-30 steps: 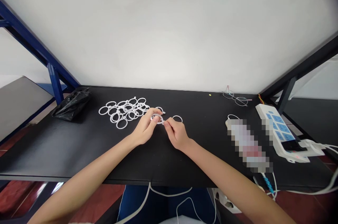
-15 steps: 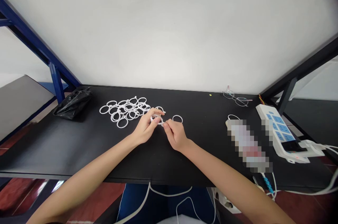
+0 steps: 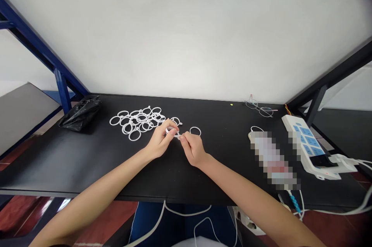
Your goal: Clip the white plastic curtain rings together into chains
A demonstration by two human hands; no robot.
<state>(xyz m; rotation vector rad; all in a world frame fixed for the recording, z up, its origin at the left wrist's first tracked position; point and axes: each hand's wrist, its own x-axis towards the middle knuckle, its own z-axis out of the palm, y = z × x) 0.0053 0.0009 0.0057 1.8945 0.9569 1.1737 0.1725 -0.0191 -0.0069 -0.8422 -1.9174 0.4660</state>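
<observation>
My left hand (image 3: 161,140) and my right hand (image 3: 192,147) meet over the middle of the black table (image 3: 87,161). Both pinch one white plastic ring (image 3: 173,132) between thumb and fingers, the left on its left side, the right at its right end. A pile of several white rings (image 3: 139,121) lies just beyond my left hand. A single white ring (image 3: 195,131) lies flat just beyond my right hand.
A crumpled black bag (image 3: 80,114) sits at the table's back left. Eyeglasses (image 3: 260,109) lie at the back right. A white power strip with blue sockets (image 3: 309,146) and a blurred object (image 3: 271,159) are on the right, with cables hanging off the front edge.
My left fingers have shifted slightly on the ring and the ring looks more closed in between the hands. Arms and other objects stay in place.
</observation>
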